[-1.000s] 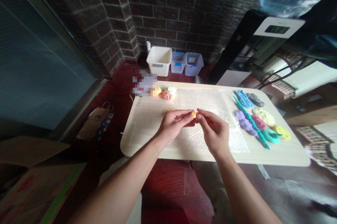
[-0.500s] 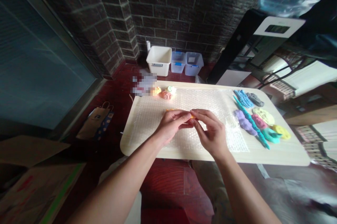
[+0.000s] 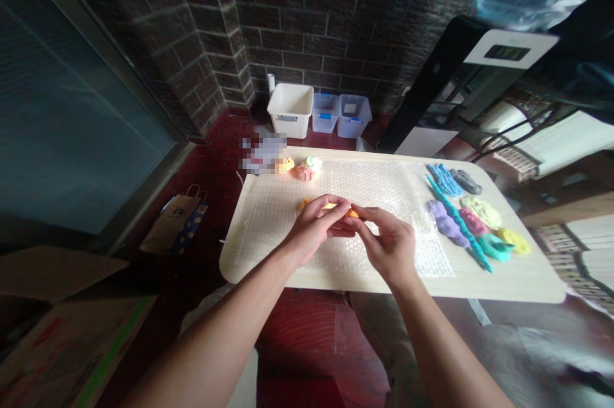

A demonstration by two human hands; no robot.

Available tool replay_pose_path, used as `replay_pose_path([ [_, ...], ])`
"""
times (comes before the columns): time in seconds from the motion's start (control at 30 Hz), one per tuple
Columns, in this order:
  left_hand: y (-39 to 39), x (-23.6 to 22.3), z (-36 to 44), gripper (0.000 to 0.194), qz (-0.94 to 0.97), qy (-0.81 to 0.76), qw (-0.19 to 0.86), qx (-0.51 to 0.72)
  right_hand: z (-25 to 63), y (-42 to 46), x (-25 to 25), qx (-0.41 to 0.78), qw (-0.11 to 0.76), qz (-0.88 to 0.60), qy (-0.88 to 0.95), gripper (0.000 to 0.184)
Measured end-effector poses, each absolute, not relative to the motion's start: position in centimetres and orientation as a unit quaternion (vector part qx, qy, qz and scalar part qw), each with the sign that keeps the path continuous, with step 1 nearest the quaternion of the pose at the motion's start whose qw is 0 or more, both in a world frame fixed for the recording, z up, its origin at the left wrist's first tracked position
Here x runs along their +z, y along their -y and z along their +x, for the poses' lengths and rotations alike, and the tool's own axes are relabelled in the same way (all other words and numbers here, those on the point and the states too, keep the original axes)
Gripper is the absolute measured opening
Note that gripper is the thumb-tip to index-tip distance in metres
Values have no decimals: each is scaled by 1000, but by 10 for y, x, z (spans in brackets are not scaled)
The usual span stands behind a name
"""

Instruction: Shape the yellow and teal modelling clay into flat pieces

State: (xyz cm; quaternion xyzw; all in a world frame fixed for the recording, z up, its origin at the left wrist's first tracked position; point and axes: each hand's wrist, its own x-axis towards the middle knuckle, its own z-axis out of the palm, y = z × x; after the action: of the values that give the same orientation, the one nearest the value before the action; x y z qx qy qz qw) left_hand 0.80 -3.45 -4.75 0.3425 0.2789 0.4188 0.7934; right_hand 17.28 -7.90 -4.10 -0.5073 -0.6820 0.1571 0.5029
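Over the middle of the bubble wrap, my left hand [image 3: 316, 226] and my right hand [image 3: 391, 242] meet at the fingertips. A small piece of orange modelling clay [image 3: 352, 213] is pinched between them, mostly covered by fingers. More orange clay [image 3: 306, 203] shows behind my left hand; I cannot tell whether it is joined to the held piece. Beneath lies a sheet of bubble wrap [image 3: 268, 222] on the pale table [image 3: 522, 280]. Farther back, at the table's far left, sit a pinkish-orange lump [image 3: 306, 172], a white-green lump [image 3: 314, 163] and a yellow-orange lump [image 3: 286, 164].
Several clay lumps lie on the table's right, including blue [image 3: 445, 179], grey [image 3: 466, 181], purple [image 3: 444, 221] and yellow [image 3: 514, 240], with a long teal strip [image 3: 458, 219] among them. Beyond the table stand a white bin [image 3: 290, 117] and two clear tubs [image 3: 354, 120].
My right hand's fingers have shifted slightly and lowered, and more of the orange clay shows between the hands. Both hands still pinch it. The lumps on the table have not moved.
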Motion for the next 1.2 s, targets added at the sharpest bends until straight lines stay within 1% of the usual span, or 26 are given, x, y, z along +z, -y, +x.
replay_pose_path([
  [0.1,33,-46,7,35,338,-269,801,414,173,79,-40,154,499,-503,689,18],
  [0.2,33,-47,6,33,331,-274,792,434,173,79,-39,157,497,-482,704,29],
  [0.27,32,-48,6,33,343,-290,772,450,173,79,-39,172,501,-474,704,30],
  [0.33,33,-49,6,33,357,-291,765,450,173,79,-40,189,508,-480,690,23],
  [0.47,33,-48,6,30,352,-258,785,440,173,77,-42,191,535,-498,656,9],
  [0.5,33,-47,7,30,339,-257,788,444,173,77,-42,191,538,-496,655,10],
  [0.6,33,-48,7,29,316,-265,787,458,171,77,-40,189,533,-481,670,26],
  [0.67,32,-48,7,29,331,-272,782,453,170,78,-39,179,522,-474,686,29],
  [0.73,32,-49,6,30,344,-280,779,442,170,79,-39,171,516,-479,689,24],
  [0.8,32,-49,6,30,343,-277,784,436,170,80,-40,199,530,-492,661,18],
  [0.97,34,-48,8,34,326,-244,802,437,169,78,-45,327,592,-492,548,21],
  [1.1,34,-50,10,32,316,-248,795,455,170,75,-46,317,583,-491,565,12],
  [1.2,34,-51,10,31,311,-254,784,473,169,75,-45,293,576,-467,603,26],
])
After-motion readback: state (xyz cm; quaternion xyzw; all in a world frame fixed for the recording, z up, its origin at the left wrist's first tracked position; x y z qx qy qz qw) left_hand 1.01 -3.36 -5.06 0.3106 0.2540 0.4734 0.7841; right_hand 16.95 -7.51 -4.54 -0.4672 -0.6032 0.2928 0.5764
